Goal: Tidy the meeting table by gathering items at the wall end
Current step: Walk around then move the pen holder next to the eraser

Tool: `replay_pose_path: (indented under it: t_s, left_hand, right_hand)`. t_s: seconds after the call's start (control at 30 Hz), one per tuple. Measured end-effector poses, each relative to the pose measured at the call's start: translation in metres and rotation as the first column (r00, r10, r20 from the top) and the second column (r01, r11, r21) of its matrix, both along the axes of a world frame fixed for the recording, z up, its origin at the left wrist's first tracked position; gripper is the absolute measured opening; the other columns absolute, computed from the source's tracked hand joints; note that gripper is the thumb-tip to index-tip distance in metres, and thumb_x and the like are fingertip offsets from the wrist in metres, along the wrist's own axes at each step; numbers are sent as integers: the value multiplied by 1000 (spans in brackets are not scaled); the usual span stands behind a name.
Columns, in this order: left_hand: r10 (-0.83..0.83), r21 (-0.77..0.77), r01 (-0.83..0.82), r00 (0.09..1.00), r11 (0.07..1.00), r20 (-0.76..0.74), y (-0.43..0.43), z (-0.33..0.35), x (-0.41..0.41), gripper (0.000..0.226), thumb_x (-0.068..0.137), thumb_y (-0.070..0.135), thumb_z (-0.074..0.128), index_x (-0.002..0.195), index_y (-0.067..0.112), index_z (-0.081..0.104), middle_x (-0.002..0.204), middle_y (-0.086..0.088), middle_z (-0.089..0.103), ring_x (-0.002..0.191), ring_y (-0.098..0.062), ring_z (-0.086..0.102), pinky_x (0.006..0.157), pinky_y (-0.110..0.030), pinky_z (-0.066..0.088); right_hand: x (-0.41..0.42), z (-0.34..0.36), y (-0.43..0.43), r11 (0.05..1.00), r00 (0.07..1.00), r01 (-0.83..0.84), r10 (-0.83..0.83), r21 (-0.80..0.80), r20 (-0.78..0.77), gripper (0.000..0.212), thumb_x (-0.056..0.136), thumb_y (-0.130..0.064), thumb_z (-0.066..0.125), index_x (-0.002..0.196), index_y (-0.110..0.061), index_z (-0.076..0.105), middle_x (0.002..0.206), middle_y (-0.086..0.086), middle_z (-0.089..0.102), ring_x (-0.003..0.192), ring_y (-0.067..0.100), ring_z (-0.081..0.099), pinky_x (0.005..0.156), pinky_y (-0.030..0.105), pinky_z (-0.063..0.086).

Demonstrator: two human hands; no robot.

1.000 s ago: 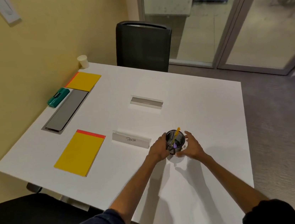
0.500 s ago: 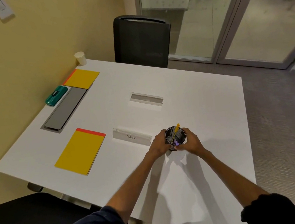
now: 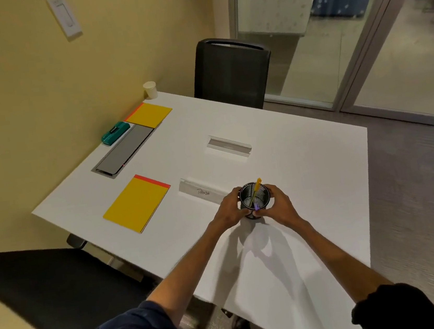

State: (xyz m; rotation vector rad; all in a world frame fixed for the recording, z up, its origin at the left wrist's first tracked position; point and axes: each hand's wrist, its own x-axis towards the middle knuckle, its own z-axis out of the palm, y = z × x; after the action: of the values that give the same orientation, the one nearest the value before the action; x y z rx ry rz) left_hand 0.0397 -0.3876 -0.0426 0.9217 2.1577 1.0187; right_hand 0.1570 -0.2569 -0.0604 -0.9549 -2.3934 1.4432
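Both your hands are on the black mesh pen cup (image 3: 255,199): left hand (image 3: 230,212) wrapped on its left wall, right hand (image 3: 278,206) on its right wall, fingers curled round it, thumbs close together low on the near side. The cup is upright over the worktop (image 3: 306,169), toward your edge, just beside the end of the DANDA name plate (image 3: 203,192) and well apart from the wall (image 3: 24,92). Can't tell if its base is touching or lifted. Handling, my read: wire mesh, so light, stiff and grippy, not fragile. The contents are the risk. 2 pens inside, a yellow pen (image 3: 257,189) leaning out past the rim and a purple pen (image 3: 256,206) lower down. Both are loose and will likely tip out if you tilt it. Hold mid-wall or lower, as you have it, and keep it upright. Go easy on squeeze, since thin mesh may dent. 1 hand would probably do. The target looks like the wall end, where the teal case (image 3: 115,133), far yellow pad (image 3: 148,114) and paper cup (image 3: 150,90) sit. The near yellow pad (image 3: 136,204) and other name plate (image 3: 228,146) lie further out. Lift clear of the DANDA name plate rather than sliding past it.
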Motion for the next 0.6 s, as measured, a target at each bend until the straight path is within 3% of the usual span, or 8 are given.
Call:
replay_pose_path:
  t_s: [0.17, 0.37, 0.47, 0.6]
  left_hand:
    - [56, 10, -55, 997, 998, -48, -38, 20, 15, 65, 79, 1, 76, 136, -1, 46, 133, -16, 58, 120, -30, 57, 101, -35, 48]
    - [135, 39, -132, 985, 990, -103, -91, 40, 26, 69, 77, 6, 80, 137, 0, 46, 134, -16, 58, 118, -31, 59, 99, -36, 50]
    - [165, 45, -160, 978, 986, -130, -116, 49, 25, 72, 76, 10, 82, 137, 2, 45, 134, -14, 58, 117, -30, 59, 95, -31, 49]
    - [211, 64, -203, 964, 977, -162, -144, 65, 16, 74, 75, 17, 84, 137, 4, 46, 133, -12, 58, 115, -29, 59, 94, -35, 51]
  right_hand:
    - [7, 16, -29, 998, 995, -70, 70, 11, -75, 84, 61, -19, 93, 133, -11, 53, 130, 6, 60, 120, 22, 56, 104, 38, 47]
    - [6, 34, -74, 988, 977, -152, 151, 8, -147, 87, 60, -23, 94, 135, -12, 51, 131, 6, 57, 121, 19, 54, 102, 31, 44]
    - [0, 43, -93, 979, 965, -204, 203, 12, -165, 87, 61, -22, 94, 135, -11, 50, 132, 7, 56, 120, 21, 55, 101, 31, 46]
    - [-14, 57, -115, 966, 946, -255, 257, 36, -199, 85, 63, -22, 92, 136, -11, 50, 133, 8, 56, 119, 22, 56, 102, 34, 48]
